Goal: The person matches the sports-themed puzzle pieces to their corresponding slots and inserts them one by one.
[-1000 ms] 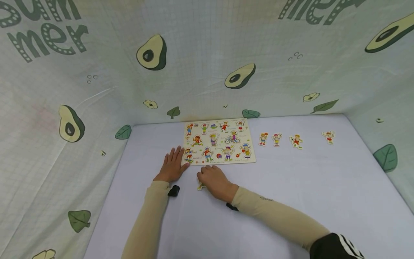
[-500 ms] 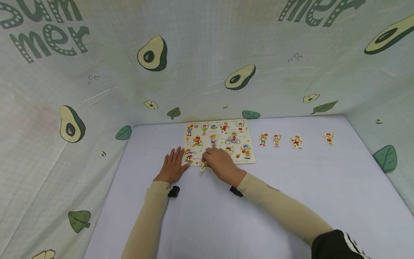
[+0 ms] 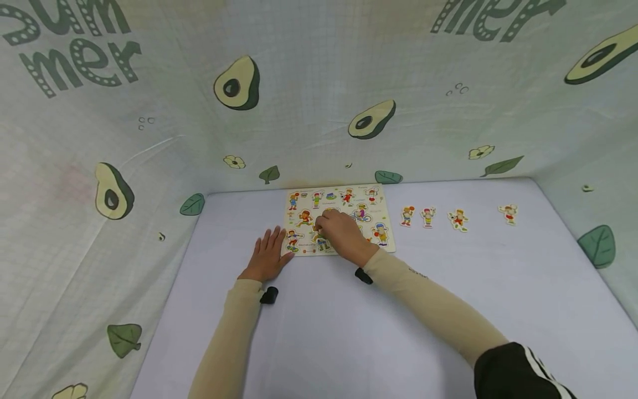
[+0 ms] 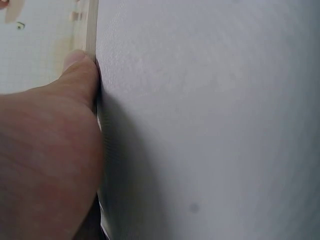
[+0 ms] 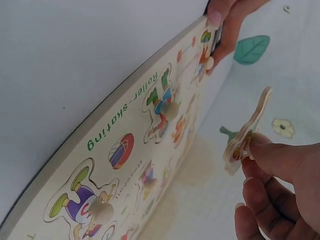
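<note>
A wooden peg puzzle board (image 3: 305,252) with printed sports figures lies at the back of the table. My left hand (image 3: 265,257) rests at its left edge with fingers straight; in the left wrist view the thumb (image 4: 80,75) touches the board's edge. Above the board, my right hand (image 3: 344,235) pinches a thin wooden puzzle piece (image 5: 247,135) between thumb and fingers. The right wrist view shows that piece nearly edge-on, so most of its picture is hidden. Below it, a roller-skating piece (image 5: 160,105) with a round knob sits in the board.
To the right of the board lie several loose figure pieces: one with a ball (image 3: 407,216), one beside it (image 3: 427,217), a footballer (image 3: 458,220) and one farther right (image 3: 508,214). A cloth (image 3: 319,122) printed with avocados hangs behind the white table (image 3: 319,332).
My right hand has carried the puzzle piece from the table in front of the board up and away from me, over the board. The left hand has stayed at the left edge.
</note>
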Available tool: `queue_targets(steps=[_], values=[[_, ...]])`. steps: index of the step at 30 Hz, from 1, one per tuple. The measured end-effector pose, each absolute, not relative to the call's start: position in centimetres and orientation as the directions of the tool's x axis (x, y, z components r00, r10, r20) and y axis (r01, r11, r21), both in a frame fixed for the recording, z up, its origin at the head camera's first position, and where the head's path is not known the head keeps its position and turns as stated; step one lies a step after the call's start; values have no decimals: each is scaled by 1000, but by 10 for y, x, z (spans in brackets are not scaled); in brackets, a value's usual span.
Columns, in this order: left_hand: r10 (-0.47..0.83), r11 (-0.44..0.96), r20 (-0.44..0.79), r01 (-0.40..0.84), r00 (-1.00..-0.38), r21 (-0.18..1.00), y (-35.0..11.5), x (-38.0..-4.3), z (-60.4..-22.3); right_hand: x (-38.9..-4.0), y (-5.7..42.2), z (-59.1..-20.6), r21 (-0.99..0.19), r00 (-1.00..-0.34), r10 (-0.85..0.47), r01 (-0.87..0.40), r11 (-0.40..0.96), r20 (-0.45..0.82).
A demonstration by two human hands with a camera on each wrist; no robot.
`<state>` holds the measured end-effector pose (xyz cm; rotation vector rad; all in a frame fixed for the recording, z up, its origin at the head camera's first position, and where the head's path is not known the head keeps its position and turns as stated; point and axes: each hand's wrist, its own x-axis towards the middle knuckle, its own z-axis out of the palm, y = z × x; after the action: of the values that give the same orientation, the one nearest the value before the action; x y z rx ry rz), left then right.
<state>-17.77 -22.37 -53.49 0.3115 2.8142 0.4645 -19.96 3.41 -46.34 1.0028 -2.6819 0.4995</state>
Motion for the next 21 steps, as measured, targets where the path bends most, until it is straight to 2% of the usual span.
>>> queue_targets(steps=[15,21], values=[[252,928,-224,169,-941,332,-224,-177,-536,-242,11,-475,-288,-791,-564,-612,737,237],[252,929,-222,170,-942,329,-223,-177,-536,-258,-1,-480,-287,-820,-553,-571,769,150]])
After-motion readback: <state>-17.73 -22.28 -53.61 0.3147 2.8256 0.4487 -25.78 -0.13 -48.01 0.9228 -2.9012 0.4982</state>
